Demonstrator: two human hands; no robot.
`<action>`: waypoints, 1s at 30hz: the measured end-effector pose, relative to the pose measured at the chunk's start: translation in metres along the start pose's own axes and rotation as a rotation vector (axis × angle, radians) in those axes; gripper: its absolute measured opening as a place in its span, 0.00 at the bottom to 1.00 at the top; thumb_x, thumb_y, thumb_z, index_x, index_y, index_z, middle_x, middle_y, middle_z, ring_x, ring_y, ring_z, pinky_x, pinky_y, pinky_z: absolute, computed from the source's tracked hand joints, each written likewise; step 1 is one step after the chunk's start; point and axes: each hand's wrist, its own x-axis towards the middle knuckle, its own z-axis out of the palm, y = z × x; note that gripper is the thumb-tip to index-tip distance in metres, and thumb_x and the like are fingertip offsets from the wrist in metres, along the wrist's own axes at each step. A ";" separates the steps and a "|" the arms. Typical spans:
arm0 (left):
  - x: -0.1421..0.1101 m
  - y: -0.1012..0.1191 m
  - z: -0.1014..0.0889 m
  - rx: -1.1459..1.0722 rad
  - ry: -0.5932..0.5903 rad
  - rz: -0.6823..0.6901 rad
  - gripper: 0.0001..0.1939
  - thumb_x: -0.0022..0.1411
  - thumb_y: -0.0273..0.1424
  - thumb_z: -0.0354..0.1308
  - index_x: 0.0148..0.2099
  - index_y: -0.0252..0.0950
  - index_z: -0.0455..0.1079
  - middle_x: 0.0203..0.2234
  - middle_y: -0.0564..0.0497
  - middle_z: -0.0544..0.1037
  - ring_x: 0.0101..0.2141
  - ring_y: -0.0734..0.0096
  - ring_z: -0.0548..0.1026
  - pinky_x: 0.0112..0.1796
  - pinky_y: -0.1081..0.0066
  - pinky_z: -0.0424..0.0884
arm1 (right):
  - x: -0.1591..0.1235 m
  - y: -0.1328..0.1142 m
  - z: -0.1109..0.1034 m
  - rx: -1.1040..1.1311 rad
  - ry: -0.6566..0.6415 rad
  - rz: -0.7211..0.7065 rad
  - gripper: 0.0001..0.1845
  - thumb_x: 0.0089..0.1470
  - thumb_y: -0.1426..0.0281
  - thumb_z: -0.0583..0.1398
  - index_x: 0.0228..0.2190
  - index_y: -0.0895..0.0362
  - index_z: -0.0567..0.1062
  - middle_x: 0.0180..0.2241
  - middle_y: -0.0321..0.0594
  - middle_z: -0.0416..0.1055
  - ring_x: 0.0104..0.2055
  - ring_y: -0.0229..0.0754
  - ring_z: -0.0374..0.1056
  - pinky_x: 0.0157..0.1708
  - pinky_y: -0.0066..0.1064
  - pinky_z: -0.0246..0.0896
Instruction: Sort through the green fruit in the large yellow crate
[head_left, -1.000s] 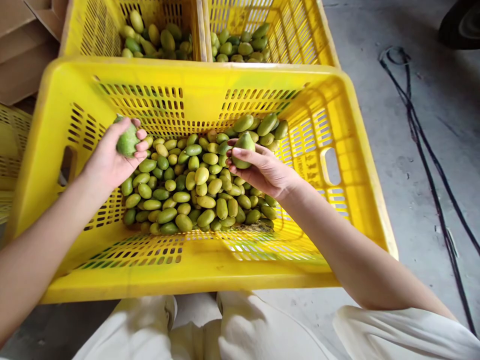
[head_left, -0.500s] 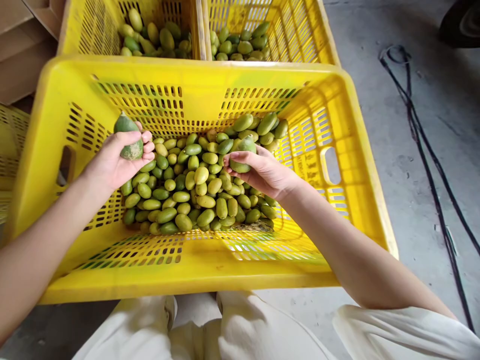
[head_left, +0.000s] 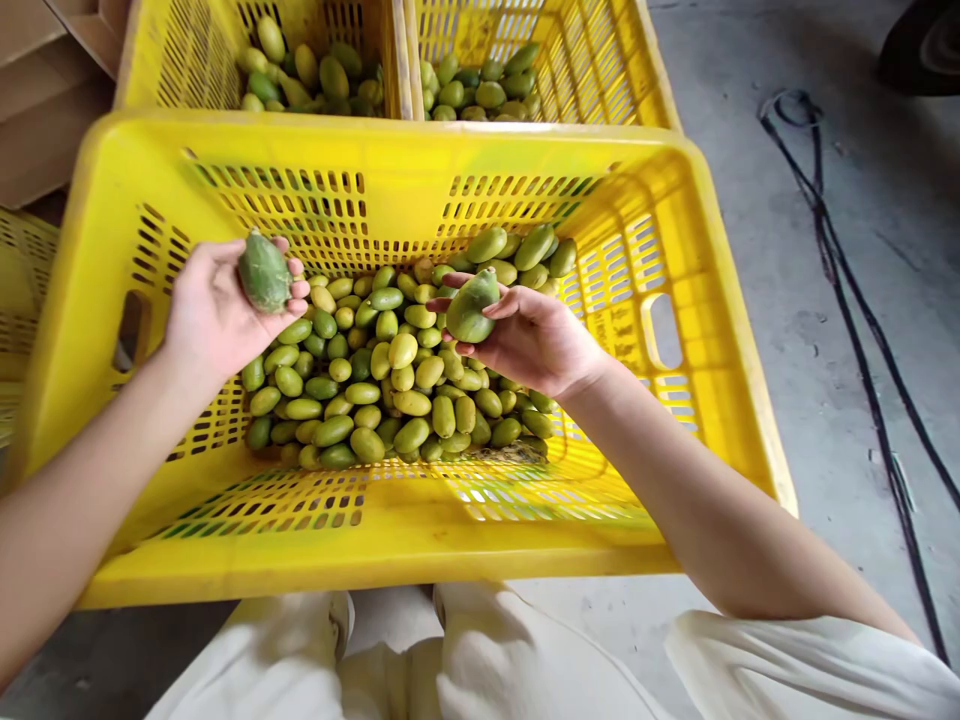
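My left hand (head_left: 221, 315) is turned palm up over the left side of the yellow crate (head_left: 375, 555), with a dark green pear-shaped fruit (head_left: 265, 273) lying on its fingers. In my right hand (head_left: 540, 335) a second green pear-shaped fruit (head_left: 471, 308) rests between thumb and fingers, its narrow end pointing up. Below both hands, a pile of smaller oval green and yellowish fruits (head_left: 367, 395) covers the crate's floor. Several larger green fruits (head_left: 536, 245) lie at the far right corner of the pile.
Two more yellow crates (head_left: 664, 70) with fruits in them stand against the far side. Cardboard (head_left: 45, 110) is at the upper left. A black cable (head_left: 832, 260) runs along the concrete floor to the right, and a wheel (head_left: 926, 50) shows at the upper right.
My left hand has rolled palm up, its thumb coming off the fruit. The right hand's fingers have loosened and spread, tilting its fruit so more of it shows. The pile is unchanged.
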 end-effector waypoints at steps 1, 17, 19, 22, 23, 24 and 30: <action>-0.002 0.000 0.003 -0.021 0.005 0.013 0.05 0.66 0.34 0.61 0.42 0.44 0.78 0.30 0.46 0.82 0.37 0.57 0.83 0.35 0.65 0.81 | 0.001 0.001 0.000 -0.001 -0.009 0.002 0.21 0.51 0.66 0.66 0.48 0.52 0.78 0.45 0.42 0.83 0.46 0.50 0.80 0.44 0.41 0.80; -0.012 -0.003 0.005 0.043 -0.092 -0.068 0.17 0.55 0.17 0.66 0.40 0.45 0.74 0.30 0.56 0.80 0.29 0.71 0.81 0.30 0.73 0.78 | -0.009 -0.002 0.004 -0.061 -0.072 -0.079 0.31 0.44 0.60 0.79 0.46 0.49 0.73 0.38 0.34 0.78 0.36 0.42 0.78 0.24 0.26 0.70; -0.008 -0.003 0.003 0.025 -0.068 -0.110 0.13 0.59 0.22 0.67 0.43 0.46 0.75 0.29 0.54 0.80 0.28 0.70 0.81 0.28 0.73 0.76 | -0.008 -0.003 0.004 -0.083 -0.078 -0.085 0.31 0.42 0.61 0.80 0.44 0.50 0.73 0.37 0.35 0.78 0.35 0.42 0.77 0.23 0.26 0.68; -0.002 -0.002 0.001 0.011 -0.047 -0.168 0.08 0.64 0.29 0.66 0.45 0.45 0.75 0.26 0.53 0.78 0.25 0.68 0.79 0.23 0.72 0.71 | -0.006 -0.002 0.004 -0.096 -0.047 -0.074 0.29 0.44 0.59 0.80 0.42 0.51 0.75 0.35 0.36 0.77 0.36 0.45 0.78 0.26 0.29 0.73; -0.002 -0.002 0.001 0.004 -0.040 -0.173 0.05 0.66 0.31 0.65 0.45 0.44 0.75 0.25 0.53 0.77 0.25 0.69 0.78 0.22 0.73 0.68 | -0.005 -0.002 0.004 -0.086 -0.033 -0.072 0.27 0.46 0.59 0.79 0.43 0.51 0.75 0.36 0.37 0.78 0.38 0.46 0.79 0.29 0.31 0.76; -0.002 -0.001 0.002 -0.003 -0.030 -0.166 0.03 0.68 0.33 0.62 0.44 0.43 0.75 0.24 0.53 0.76 0.24 0.69 0.77 0.21 0.73 0.66 | -0.004 -0.001 0.004 -0.069 -0.022 -0.071 0.25 0.48 0.59 0.77 0.43 0.51 0.76 0.37 0.38 0.79 0.41 0.48 0.80 0.33 0.34 0.79; -0.008 -0.001 0.011 -0.043 -0.004 -0.098 0.05 0.68 0.35 0.61 0.45 0.43 0.74 0.32 0.47 0.82 0.32 0.59 0.83 0.29 0.67 0.79 | -0.001 0.002 0.003 0.035 -0.016 -0.070 0.20 0.52 0.63 0.71 0.46 0.52 0.77 0.45 0.42 0.83 0.52 0.53 0.81 0.53 0.47 0.82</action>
